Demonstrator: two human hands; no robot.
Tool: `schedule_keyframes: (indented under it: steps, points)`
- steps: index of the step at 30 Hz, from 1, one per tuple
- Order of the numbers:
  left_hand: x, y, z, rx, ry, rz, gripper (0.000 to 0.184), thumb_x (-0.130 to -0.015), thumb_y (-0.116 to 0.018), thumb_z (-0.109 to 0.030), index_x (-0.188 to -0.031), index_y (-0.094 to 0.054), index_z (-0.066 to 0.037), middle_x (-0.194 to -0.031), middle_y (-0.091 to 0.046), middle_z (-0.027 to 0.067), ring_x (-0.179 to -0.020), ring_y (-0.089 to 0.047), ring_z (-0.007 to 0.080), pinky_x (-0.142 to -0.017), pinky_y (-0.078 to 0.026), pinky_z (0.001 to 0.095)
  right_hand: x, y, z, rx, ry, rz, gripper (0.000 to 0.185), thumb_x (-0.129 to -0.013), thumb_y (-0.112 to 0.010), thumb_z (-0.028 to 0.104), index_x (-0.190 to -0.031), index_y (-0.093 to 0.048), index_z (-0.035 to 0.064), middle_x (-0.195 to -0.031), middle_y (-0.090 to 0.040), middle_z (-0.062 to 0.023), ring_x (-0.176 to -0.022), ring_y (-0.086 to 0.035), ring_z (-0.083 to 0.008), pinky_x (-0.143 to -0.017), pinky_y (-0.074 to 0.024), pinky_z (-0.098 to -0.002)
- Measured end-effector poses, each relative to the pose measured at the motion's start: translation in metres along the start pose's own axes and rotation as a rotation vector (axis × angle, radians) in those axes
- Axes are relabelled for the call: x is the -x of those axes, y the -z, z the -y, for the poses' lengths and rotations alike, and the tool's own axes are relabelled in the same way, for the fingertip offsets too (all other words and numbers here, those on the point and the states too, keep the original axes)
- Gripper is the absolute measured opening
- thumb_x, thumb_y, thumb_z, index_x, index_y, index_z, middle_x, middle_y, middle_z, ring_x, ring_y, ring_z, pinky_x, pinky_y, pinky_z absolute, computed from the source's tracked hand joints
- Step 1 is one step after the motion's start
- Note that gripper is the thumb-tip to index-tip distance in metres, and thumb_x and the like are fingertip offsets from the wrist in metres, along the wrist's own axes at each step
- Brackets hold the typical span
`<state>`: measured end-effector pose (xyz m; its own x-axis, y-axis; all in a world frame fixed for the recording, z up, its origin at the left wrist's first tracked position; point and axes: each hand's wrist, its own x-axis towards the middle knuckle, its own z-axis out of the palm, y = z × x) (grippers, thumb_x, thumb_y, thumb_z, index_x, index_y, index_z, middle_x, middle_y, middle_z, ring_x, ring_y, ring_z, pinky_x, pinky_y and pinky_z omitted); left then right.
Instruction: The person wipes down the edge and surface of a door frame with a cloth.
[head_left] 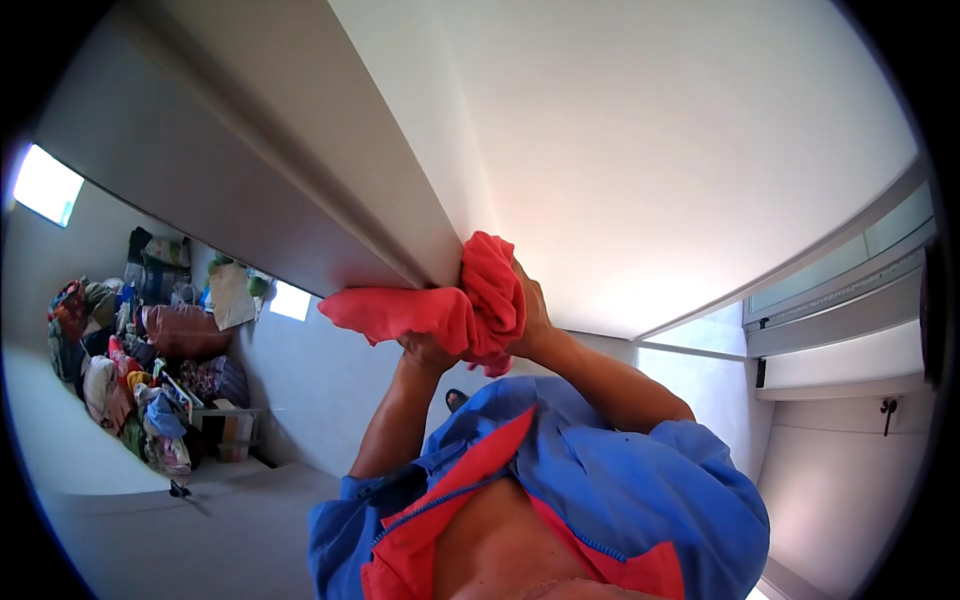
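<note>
A bunched red cloth (492,295) is held up against the lower end of a grey panel edge (375,165). Part of it spreads leftward along the underside of the panel. My left hand (432,352) grips the cloth from below, its fingers mostly hidden in the folds. My right hand (532,305) is closed on the bunched part from the right, near the white surface (640,150). Some of the cloth hangs down between my wrists.
Clothes and bags are piled (150,370) at the left, with a plastic box (236,435) beside them. A window (900,250) with a frame stands at the right. Below it, a panel has a key or handle (888,415).
</note>
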<state>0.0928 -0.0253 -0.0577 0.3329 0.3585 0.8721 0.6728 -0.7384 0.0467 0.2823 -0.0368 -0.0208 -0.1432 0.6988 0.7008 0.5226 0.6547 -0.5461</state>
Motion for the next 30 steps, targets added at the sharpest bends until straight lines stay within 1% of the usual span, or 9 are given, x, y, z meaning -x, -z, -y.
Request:
schedule_keyframes:
  steps: [3,8,11,17,20,22,24,29,30]
  points:
    - [-0.022,0.019,0.010,-0.251,-0.175,0.005,0.057,-0.080,-0.082,-0.035,-0.126,-0.068,-0.004,-0.126,-0.068,0.0166,-0.112,-0.067,0.0380,-0.096,-0.052,0.0521,-0.025,0.014,0.015,-0.129,0.049,-0.104,0.077,-0.080,-0.084,0.037,-0.142,-0.053,0.0044,-0.140,-0.055,-0.0242,-0.116,-0.064,-0.0427,-0.086,-0.0575,-0.0478]
    - [-0.065,0.048,0.025,-0.192,-0.163,-0.095,0.059,-0.083,-0.079,-0.037,-0.131,-0.066,-0.006,-0.131,-0.067,0.0154,-0.117,-0.065,0.0382,-0.100,-0.050,0.0524,-0.064,0.027,0.054,-0.180,-0.049,-0.203,0.065,-0.080,-0.084,0.033,-0.133,-0.061,0.0036,-0.137,-0.059,-0.0203,-0.111,-0.066,-0.0373,-0.084,-0.0555,-0.0450]
    - [-0.028,0.029,0.022,-0.221,-0.128,-0.029,0.056,-0.084,-0.078,-0.037,-0.131,-0.067,-0.008,-0.131,-0.067,0.0139,-0.117,-0.065,0.0371,-0.100,-0.051,0.0506,-0.034,0.001,0.018,0.216,0.153,-0.238,0.078,-0.073,-0.089,0.037,-0.134,-0.056,0.0000,-0.127,-0.061,-0.0232,-0.100,-0.069,-0.0394,-0.071,-0.0588,-0.0422]
    - [-0.034,0.033,0.036,0.107,-0.212,0.228,0.048,-0.087,-0.074,-0.033,-0.129,-0.068,-0.011,-0.128,-0.069,0.0129,-0.117,-0.067,0.0331,-0.099,-0.054,0.0496,-0.006,-0.019,0.022,0.137,0.070,-0.327,0.077,-0.079,-0.086,0.036,-0.138,-0.055,-0.0009,-0.133,-0.059,-0.0266,-0.106,-0.069,-0.0425,-0.079,-0.0597,-0.0441]
    - [-0.093,0.069,0.047,0.313,-0.209,0.112,0.045,-0.088,-0.073,-0.033,-0.125,-0.070,-0.008,-0.128,-0.070,0.0141,-0.117,-0.067,0.0346,-0.101,-0.053,0.0505,-0.048,0.008,0.063,0.279,0.142,-0.410,0.070,-0.076,-0.088,0.036,-0.126,-0.061,-0.0038,-0.114,-0.065,-0.0232,-0.090,-0.069,-0.0368,-0.070,-0.0563,-0.0426]
    - [-0.117,0.089,0.059,-0.152,-0.359,-0.179,0.044,-0.090,-0.073,-0.034,-0.124,-0.071,-0.005,-0.127,-0.070,0.0155,-0.116,-0.067,0.0366,-0.102,-0.051,0.0526,-0.062,0.014,0.090,0.274,0.104,-0.408,0.067,-0.075,-0.089,0.037,-0.122,-0.062,-0.0030,-0.109,-0.066,-0.0207,-0.084,-0.068,-0.0336,-0.066,-0.0547,-0.0404]
    - [-0.112,0.095,0.070,-0.086,-0.272,-0.153,0.045,-0.091,-0.072,-0.034,-0.124,-0.070,-0.004,-0.127,-0.069,0.0161,-0.117,-0.066,0.0378,-0.102,-0.050,0.0537,-0.072,0.008,0.107,0.404,0.359,-0.580,0.056,-0.073,-0.089,0.039,-0.107,-0.066,0.0004,-0.102,-0.067,-0.0167,-0.075,-0.065,-0.0292,-0.058,-0.0502,-0.0358]
    - [-0.056,0.070,0.108,-0.027,-0.159,-0.196,0.049,-0.085,-0.076,-0.033,-0.124,-0.071,-0.004,-0.131,-0.065,0.0190,-0.117,-0.063,0.0424,-0.101,-0.047,0.0536,-0.043,-0.059,0.112,0.550,0.164,-0.593,0.043,-0.073,-0.089,0.035,-0.095,-0.069,0.0034,-0.096,-0.067,-0.0150,-0.070,-0.063,-0.0269,-0.055,-0.0484,-0.0346]
    - [-0.051,0.082,0.105,0.056,-0.079,-0.010,0.050,-0.083,-0.077,-0.033,-0.124,-0.071,-0.005,-0.132,-0.063,0.0203,-0.116,-0.062,0.0422,-0.101,-0.046,0.0543,-0.045,-0.067,0.114,0.521,0.206,-0.566,0.042,-0.072,-0.089,0.031,-0.097,-0.070,0.0029,-0.097,-0.067,-0.0155,-0.070,-0.064,-0.0267,-0.054,-0.0488,-0.0337]
